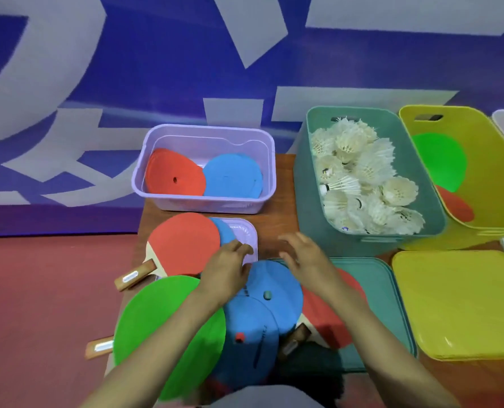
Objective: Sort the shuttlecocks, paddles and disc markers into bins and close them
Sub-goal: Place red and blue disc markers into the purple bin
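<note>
Disc markers (280, 278): two blue ones overlap on the counter (283, 201) right in front, between the green paddle (162, 328) and a red paddle (324, 322) that lies partly on the teal lid (392, 304). One more blue disc (224, 231) sits on the purple lid (246, 231), half under the other red paddle (183, 242).

The purple bin (203, 131) already holds red and blue discs. The shuttlecocks (362, 178) are in the teal bin (300, 172), and the yellow bin (480, 160) has a green and a red paddle inside. The yellow lid (456, 304) is off, just beside its bin.

- Left grip (227, 269): fingers curled at the edge of the disc on the purple lid. Can't tell whether it is pinching or only touching.
- Right grip (303, 260): fingers spread apart, blurred, holding nothing, above the bare counter.

Step in hand, my read: get the remaining blue discs into the purple bin.

How to do it well:
- Lift or slide the red paddle off first, since the disc is trapped under its blade.
- These discs are thin and flat, so pull one to the lid edge and pinch the rim rather than clawing from above.
- Stack the front pair and move them as one load.
- Lay them flat on the blue pile in the bin so the lid can seat later.
- Three paddles then go to the yellow bin, which also frees the purple and teal lids.
</note>
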`<action>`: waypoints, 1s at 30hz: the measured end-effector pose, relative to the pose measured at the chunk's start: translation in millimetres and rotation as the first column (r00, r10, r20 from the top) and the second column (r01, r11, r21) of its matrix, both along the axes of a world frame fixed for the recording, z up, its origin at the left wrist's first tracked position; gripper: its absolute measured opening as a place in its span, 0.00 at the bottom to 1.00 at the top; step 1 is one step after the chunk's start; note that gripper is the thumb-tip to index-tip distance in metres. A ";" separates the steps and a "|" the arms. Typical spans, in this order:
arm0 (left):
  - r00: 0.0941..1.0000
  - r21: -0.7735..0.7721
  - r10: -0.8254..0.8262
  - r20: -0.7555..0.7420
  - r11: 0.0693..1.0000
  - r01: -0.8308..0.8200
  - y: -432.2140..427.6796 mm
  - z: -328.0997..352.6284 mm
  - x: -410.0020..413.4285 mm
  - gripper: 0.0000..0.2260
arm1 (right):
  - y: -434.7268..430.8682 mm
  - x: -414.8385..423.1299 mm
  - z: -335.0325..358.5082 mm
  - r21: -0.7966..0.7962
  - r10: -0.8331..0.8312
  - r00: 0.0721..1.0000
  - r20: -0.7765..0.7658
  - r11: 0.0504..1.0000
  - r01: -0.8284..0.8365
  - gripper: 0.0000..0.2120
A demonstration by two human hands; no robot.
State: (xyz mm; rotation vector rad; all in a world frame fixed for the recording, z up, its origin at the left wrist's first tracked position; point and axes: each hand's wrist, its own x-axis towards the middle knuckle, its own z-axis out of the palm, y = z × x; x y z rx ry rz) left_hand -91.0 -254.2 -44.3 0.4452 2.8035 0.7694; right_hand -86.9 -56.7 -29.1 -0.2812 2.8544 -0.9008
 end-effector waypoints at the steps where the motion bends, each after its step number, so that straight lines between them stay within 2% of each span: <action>1: 0.998 -0.054 -0.009 0.065 0.998 0.012 1.6 -5.9 5.9 0.13 | 4.0 9.6 -7.1 0.065 -0.017 0.995 0.095 0.998 0.011 0.18; 3: 0.984 -0.125 -0.027 0.178 0.991 0.050 4.4 -12.2 16.5 0.18 | 8.7 24.8 -20.5 0.181 -0.046 0.961 0.274 0.983 -0.005 0.26; 5: 0.967 -0.235 -0.049 0.252 0.966 0.110 7.9 -16.6 25.5 0.22 | 8.8 35.7 -30.4 0.224 -0.096 0.926 0.366 0.974 0.012 0.29; 8: 0.956 -0.467 -0.108 0.272 0.854 0.230 16.6 -21.2 37.3 0.21 | 7.2 42.2 -41.7 0.242 -0.184 0.913 0.365 0.965 0.098 0.27; 10: 0.951 -0.482 -0.091 0.296 0.845 0.231 21.0 -21.5 39.3 0.21 | 5.3 40.9 -48.2 0.260 -0.210 0.915 0.343 0.958 0.122 0.27; 13: 0.936 -0.435 -0.066 0.347 0.872 0.223 23.2 -20.9 34.0 0.29 | 2.3 35.4 -53.8 0.210 -0.239 0.903 0.357 0.962 0.172 0.27; 16: 0.921 -0.330 -0.055 0.385 0.924 0.193 19.4 -23.5 27.4 0.33 | 1.4 31.2 -52.8 0.103 -0.260 0.905 0.336 0.966 0.239 0.21; 19: 0.908 -0.118 -0.022 0.419 0.990 0.079 12.4 -20.5 18.8 0.25 | -0.3 30.0 -42.3 -0.082 -0.226 0.934 0.278 0.963 0.258 0.11; 21: 0.904 -0.036 -0.051 0.424 0.997 0.073 7.9 -14.1 10.6 0.17 | -1.0 27.4 -30.2 -0.114 -0.202 0.959 0.200 0.967 0.227 0.09; 23: 0.894 0.028 -0.101 0.436 0.995 0.098 4.3 -5.9 2.8 0.12 | -0.9 23.3 -14.7 -0.130 -0.184 0.974 0.135 0.971 0.202 0.09; 26: 0.891 0.138 -0.131 0.434 0.987 0.079 -0.4 9.4 -6.0 0.13 | 0.5 16.8 14.6 -0.114 -0.176 0.984 0.018 0.978 0.177 0.09; 30: 0.946 0.267 -0.081 0.314 0.964 -0.006 -8.1 44.5 -15.1 0.12 | 0.5 4.9 56.5 -0.019 -0.150 0.966 -0.210 0.989 0.150 0.11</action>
